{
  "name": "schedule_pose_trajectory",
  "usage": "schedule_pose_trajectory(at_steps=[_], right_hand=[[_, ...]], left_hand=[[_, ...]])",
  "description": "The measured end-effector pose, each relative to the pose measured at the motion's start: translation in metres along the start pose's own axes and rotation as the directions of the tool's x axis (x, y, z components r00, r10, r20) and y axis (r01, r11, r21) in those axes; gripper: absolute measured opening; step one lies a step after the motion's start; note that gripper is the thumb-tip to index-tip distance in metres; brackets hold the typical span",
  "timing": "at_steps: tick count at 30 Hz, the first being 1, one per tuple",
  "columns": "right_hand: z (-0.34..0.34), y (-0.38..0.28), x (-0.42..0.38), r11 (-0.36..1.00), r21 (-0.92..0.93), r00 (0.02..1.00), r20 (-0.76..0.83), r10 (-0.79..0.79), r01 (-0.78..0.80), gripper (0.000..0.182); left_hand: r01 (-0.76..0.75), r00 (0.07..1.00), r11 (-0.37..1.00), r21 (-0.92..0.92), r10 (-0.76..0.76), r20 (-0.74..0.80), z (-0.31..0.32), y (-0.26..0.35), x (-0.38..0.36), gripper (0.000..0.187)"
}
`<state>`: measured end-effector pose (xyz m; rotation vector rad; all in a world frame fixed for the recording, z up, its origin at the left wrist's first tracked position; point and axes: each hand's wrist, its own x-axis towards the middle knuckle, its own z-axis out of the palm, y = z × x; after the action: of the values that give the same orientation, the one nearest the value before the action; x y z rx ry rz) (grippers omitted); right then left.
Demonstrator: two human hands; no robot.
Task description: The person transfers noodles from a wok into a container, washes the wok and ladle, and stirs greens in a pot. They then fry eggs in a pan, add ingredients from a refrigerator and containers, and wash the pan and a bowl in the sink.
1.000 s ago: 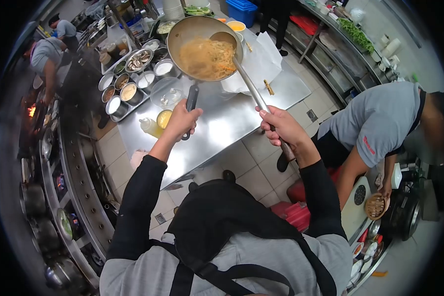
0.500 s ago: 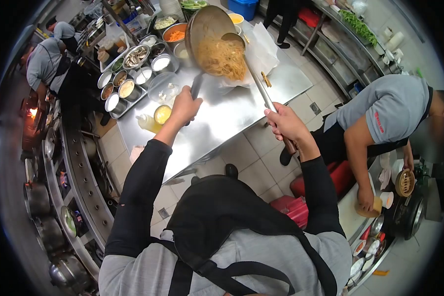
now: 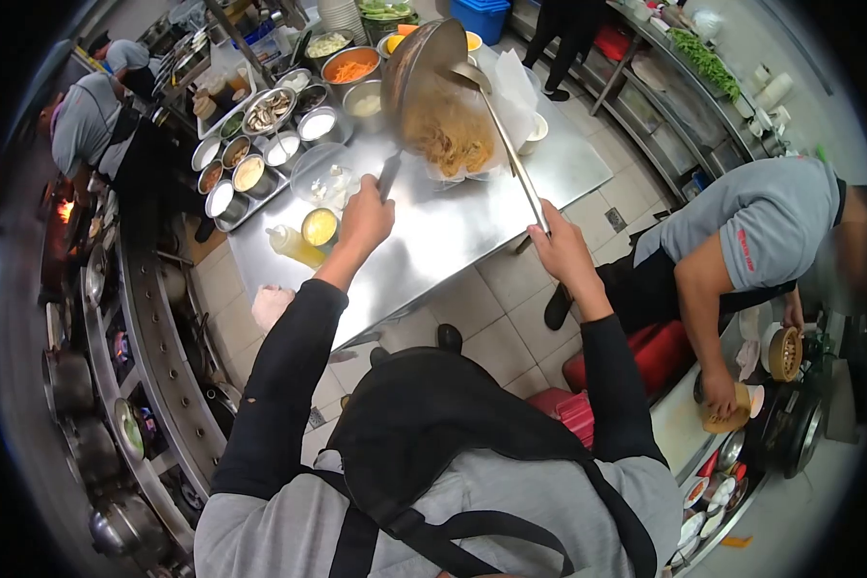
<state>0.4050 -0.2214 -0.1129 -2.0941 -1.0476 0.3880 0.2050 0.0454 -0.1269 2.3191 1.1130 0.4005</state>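
My left hand (image 3: 364, 223) is closed around the handle of a wok (image 3: 405, 82), which is tipped steeply over the far part of the steel table (image 3: 433, 231). Brown noodles (image 3: 460, 146) lie at the wok's lowered lip, over clear plastic wrapping; what holds them underneath is hidden. In my right hand (image 3: 565, 252) is the long handle of a metal ladle (image 3: 513, 154). The ladle's bowl is at the wok's right rim. White paper or plastic sheeting (image 3: 512, 96) stands behind the noodles, with a white bowl (image 3: 537, 133) beside it.
Several metal tubs of ingredients, one with shredded carrot (image 3: 352, 67), line the table's left side. Near my left forearm stand a squeeze bottle (image 3: 296, 246) and a yellow-filled cup (image 3: 320, 226). A co-worker (image 3: 756, 231) bends over a counter at right. Stoves (image 3: 149, 356) run along the left.
The wok and ladle have shifted slightly right, and the noodles have slid lower out of the wok. My right hand sits higher along the ladle's handle. The white bowl has come into view.
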Motion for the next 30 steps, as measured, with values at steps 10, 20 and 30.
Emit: schedule_pose_trajectory(at_steps=[10,20,30], right_hand=[[0.025,0.021,-0.017,0.993,-0.045,0.993,-0.033,-0.109,0.108,0.052],[0.020,0.014,-0.025,0.996,0.056,0.991,-0.111,-0.068,0.075,0.052],[0.054,0.017,-0.086,0.992,0.058,0.992,-0.059,-0.112,0.115,0.050]], left_hand=[[-0.023,0.999,1.000,0.005,0.023,0.029,-0.002,0.013,0.013,0.035],[-0.057,0.997,0.997,0.042,0.059,-0.049,-0.008,0.011,0.036,0.034],[0.050,0.999,0.995,-0.082,-0.050,0.001,-0.034,0.014,0.034,0.041]])
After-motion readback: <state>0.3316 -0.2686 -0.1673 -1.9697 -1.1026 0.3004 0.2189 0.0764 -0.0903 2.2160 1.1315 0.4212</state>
